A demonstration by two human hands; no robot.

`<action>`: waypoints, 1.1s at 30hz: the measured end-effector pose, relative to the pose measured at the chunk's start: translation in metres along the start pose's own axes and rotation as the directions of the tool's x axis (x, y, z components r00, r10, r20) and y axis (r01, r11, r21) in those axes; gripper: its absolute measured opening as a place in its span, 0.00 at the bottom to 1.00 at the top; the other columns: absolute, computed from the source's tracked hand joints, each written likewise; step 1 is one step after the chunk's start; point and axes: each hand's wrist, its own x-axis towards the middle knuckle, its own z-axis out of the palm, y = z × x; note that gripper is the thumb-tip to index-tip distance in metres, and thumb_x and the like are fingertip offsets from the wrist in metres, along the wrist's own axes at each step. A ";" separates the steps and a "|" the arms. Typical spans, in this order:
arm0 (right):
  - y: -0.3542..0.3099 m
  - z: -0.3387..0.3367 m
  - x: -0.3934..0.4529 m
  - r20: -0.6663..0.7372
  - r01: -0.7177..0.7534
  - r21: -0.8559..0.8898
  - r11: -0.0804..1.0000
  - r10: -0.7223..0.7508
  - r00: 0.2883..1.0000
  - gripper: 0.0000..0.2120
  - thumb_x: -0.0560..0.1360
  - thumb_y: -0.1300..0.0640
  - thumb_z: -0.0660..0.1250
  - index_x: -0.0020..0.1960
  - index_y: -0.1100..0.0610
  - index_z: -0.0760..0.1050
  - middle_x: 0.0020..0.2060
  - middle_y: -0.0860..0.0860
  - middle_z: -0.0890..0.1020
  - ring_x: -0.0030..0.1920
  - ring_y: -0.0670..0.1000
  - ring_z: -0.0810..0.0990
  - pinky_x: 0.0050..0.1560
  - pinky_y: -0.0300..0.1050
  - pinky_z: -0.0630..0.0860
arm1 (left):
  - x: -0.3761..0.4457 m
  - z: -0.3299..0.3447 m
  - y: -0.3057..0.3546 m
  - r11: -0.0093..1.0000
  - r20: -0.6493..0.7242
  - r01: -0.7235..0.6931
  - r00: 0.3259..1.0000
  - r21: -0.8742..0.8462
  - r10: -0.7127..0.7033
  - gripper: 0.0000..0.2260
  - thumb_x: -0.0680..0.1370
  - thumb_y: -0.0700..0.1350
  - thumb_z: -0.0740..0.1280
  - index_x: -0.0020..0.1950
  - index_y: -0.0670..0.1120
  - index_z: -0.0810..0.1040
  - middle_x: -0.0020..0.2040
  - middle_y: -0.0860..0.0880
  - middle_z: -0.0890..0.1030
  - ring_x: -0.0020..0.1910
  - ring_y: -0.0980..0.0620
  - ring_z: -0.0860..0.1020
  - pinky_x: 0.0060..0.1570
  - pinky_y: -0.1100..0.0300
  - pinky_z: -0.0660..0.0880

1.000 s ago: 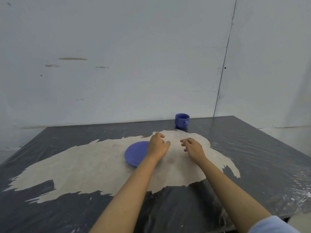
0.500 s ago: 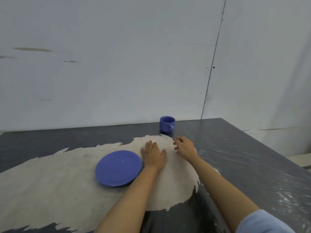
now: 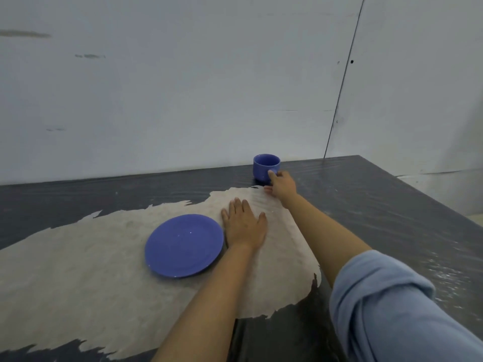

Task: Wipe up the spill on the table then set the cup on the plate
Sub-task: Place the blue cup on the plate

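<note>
A blue cup point(image 3: 263, 167) stands upright near the table's far edge, by the wall. My right hand point(image 3: 282, 188) is stretched out to its right side, where the fingertips touch it and cover the handle; the thumb sticks out below, off the cup. A blue plate point(image 3: 184, 245) lies nearer to me on a large pale beige patch point(image 3: 78, 270) of the table. My left hand point(image 3: 244, 227) rests flat, palm down, fingers apart, just right of the plate's rim. It holds nothing. No cloth is in view.
The table point(image 3: 392, 218) is dark and covered in wrinkled shiny film. A white wall point(image 3: 183, 87) rises right behind its far edge. The table's right edge runs diagonally at the far right.
My right hand has moved forward from the beige patch to the cup. The left hand has gone from curled to flat and stays beside the plate. My view has come closer.
</note>
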 end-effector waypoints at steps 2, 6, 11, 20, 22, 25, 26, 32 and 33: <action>0.000 0.001 0.004 -0.016 -0.020 0.046 0.999 0.021 1.000 0.10 0.80 0.51 0.63 0.53 0.58 0.72 0.54 0.58 0.80 0.50 0.58 0.85 0.55 0.55 0.81 | 0.000 0.000 0.000 1.000 0.002 0.003 1.000 0.004 -0.003 0.32 0.81 0.59 0.50 0.79 0.42 0.52 0.80 0.43 0.51 0.80 0.46 0.48 0.77 0.45 0.42; 0.003 -0.002 0.005 -0.012 -0.075 0.254 0.964 0.080 0.997 0.09 0.80 0.55 0.64 0.52 0.62 0.73 0.52 0.59 0.80 0.54 0.58 0.83 0.55 0.51 0.81 | 0.000 0.000 0.001 1.000 0.006 0.002 1.000 0.014 -0.002 0.32 0.81 0.59 0.50 0.79 0.42 0.52 0.80 0.43 0.51 0.80 0.45 0.48 0.77 0.45 0.42; 0.008 -0.007 -0.007 -0.035 -0.031 0.284 0.958 0.043 0.998 0.10 0.79 0.55 0.66 0.51 0.63 0.75 0.52 0.60 0.83 0.52 0.57 0.84 0.51 0.47 0.82 | -0.001 -0.001 0.000 1.000 0.019 0.003 1.000 0.009 -0.003 0.32 0.81 0.60 0.49 0.80 0.42 0.51 0.80 0.43 0.50 0.80 0.46 0.47 0.77 0.46 0.41; -0.003 -0.031 -0.057 -0.025 0.054 0.328 0.943 -0.049 0.998 0.12 0.79 0.56 0.66 0.55 0.66 0.77 0.49 0.59 0.84 0.48 0.54 0.85 0.42 0.39 0.83 | -0.008 -0.012 0.003 1.000 0.057 0.012 0.998 0.008 -0.013 0.32 0.81 0.59 0.50 0.79 0.41 0.52 0.80 0.42 0.52 0.79 0.45 0.49 0.77 0.46 0.43; -0.011 -0.035 -0.072 -0.005 0.066 0.351 0.934 -0.069 0.998 0.11 0.79 0.56 0.66 0.54 0.65 0.77 0.48 0.59 0.84 0.49 0.55 0.85 0.47 0.44 0.83 | -0.010 -0.019 0.008 0.997 0.089 0.025 0.996 0.070 -0.032 0.32 0.81 0.59 0.50 0.79 0.41 0.53 0.80 0.42 0.53 0.79 0.44 0.51 0.77 0.46 0.46; -0.016 -0.037 -0.086 -0.005 0.094 0.350 0.932 -0.098 0.995 0.11 0.79 0.56 0.66 0.53 0.65 0.78 0.48 0.59 0.85 0.49 0.56 0.85 0.51 0.49 0.82 | -0.009 -0.030 0.015 0.982 0.118 0.051 0.990 0.181 -0.073 0.27 0.81 0.57 0.52 0.74 0.42 0.63 0.75 0.42 0.65 0.73 0.43 0.63 0.71 0.48 0.60; -0.020 -0.037 -0.093 -0.007 0.108 0.353 0.929 -0.113 0.994 0.12 0.78 0.56 0.66 0.54 0.64 0.78 0.47 0.59 0.85 0.48 0.55 0.86 0.52 0.49 0.82 | -0.009 -0.036 0.018 0.983 0.117 0.048 0.991 0.177 -0.070 0.24 0.81 0.56 0.53 0.71 0.43 0.67 0.71 0.43 0.70 0.70 0.44 0.67 0.67 0.49 0.63; -0.040 -0.038 -0.134 0.001 0.144 0.357 0.923 -0.154 0.988 0.13 0.78 0.55 0.67 0.56 0.64 0.78 0.48 0.58 0.85 0.47 0.54 0.86 0.45 0.43 0.84 | -0.024 -0.077 0.010 0.981 0.002 0.046 0.999 0.188 -0.047 0.17 0.80 0.51 0.57 0.64 0.43 0.73 0.63 0.44 0.77 0.63 0.45 0.74 0.60 0.53 0.69; -0.042 -0.036 -0.142 0.008 0.145 0.362 0.921 -0.158 0.987 0.13 0.78 0.55 0.67 0.56 0.64 0.78 0.48 0.58 0.85 0.47 0.54 0.86 0.44 0.41 0.83 | -0.029 -0.083 0.003 0.984 -0.024 0.049 0.999 0.172 -0.046 0.17 0.80 0.51 0.58 0.64 0.43 0.74 0.63 0.44 0.77 0.62 0.44 0.74 0.59 0.53 0.70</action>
